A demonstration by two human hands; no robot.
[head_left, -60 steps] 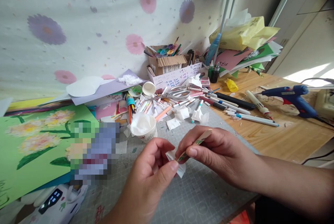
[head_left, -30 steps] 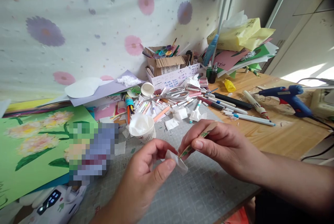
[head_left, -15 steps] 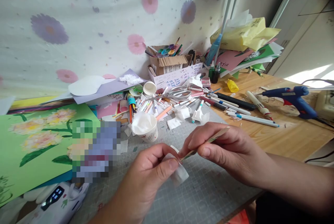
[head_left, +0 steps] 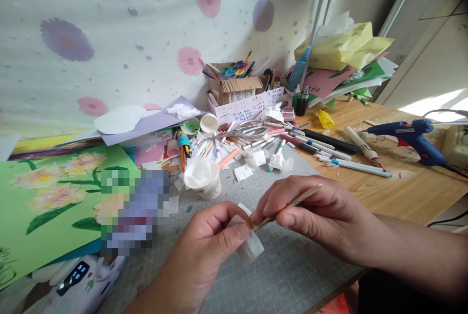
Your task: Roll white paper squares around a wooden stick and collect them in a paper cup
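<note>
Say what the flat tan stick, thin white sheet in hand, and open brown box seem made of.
Flat tan stick: probably matt wood, from its pale colour and straight shape.
Thin white sheet: matt paper or tissue, slightly see-through; which, I can't tell.
Open brown box: likely dull cardboard, from its rough-edged flap.

Soft daylight fills the scene, with sunlit glare on the white panelled cabinet [head_left: 440, 68] at right. Black cloth [head_left: 393, 294] at lower right sinks into shadow; the thin white paper [head_left: 251, 248] looks slightly soft. Edges stretch, the upper-right corner darkens, and coarse pixelation covers part of the green paper floral painting [head_left: 69, 206].
</note>
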